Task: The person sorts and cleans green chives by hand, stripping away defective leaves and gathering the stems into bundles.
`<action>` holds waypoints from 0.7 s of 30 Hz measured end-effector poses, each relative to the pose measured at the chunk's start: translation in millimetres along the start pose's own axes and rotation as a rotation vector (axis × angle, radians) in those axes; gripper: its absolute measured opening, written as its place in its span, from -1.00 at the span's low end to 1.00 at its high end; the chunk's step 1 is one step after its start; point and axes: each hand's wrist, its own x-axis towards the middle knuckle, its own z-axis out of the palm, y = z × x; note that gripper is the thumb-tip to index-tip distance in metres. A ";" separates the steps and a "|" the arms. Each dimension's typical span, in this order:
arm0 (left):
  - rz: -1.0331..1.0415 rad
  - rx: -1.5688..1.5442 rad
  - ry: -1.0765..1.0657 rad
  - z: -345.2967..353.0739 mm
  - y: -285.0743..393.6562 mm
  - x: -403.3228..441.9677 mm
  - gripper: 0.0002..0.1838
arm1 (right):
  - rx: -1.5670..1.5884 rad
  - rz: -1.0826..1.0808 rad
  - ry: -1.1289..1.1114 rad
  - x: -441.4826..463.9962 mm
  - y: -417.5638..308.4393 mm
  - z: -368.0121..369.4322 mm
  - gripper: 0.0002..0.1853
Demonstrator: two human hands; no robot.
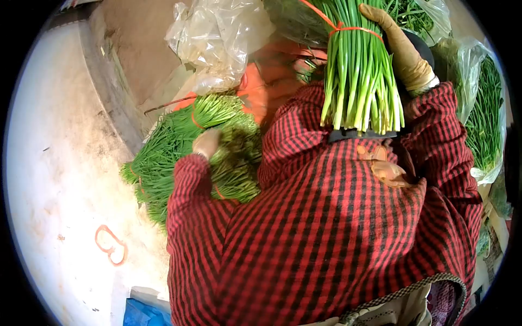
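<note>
A bundle of green chives [359,76], pale cut ends toward me, stands over my lap with an orange tie [356,29] round it. One loose end of the tie runs up and left out of view. Along the bundle's right edge lies my right hand [399,51] in a tan glove, one finger hooked over the stems; its other fingers are hidden. My left hand [206,142], blurred, is down among a pile of tied chive bundles [168,138] at the left. Its fingers cannot be made out.
Crumpled clear plastic [217,41] lies beyond the pile, near an orange sheet [266,81]. More chives [486,114] sit in a plastic bag at the right. A pale surface [60,179] with an orange tie [111,244] spreads left. Blue plastic [144,313] shows at bottom left.
</note>
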 end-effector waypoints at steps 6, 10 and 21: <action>-0.551 -0.154 0.145 -9.0 17.2 32.4 -0.53 | -0.026 -0.025 -0.121 21.6 25.5 -38.0 -0.61; -0.616 -0.383 0.406 -26.0 18.6 2.7 -0.61 | 0.053 0.043 -0.311 28.9 18.1 -32.9 -0.59; -0.287 -0.339 0.452 -20.8 -37.9 53.4 -0.33 | -0.134 -0.013 -0.206 13.3 10.1 16.4 -0.56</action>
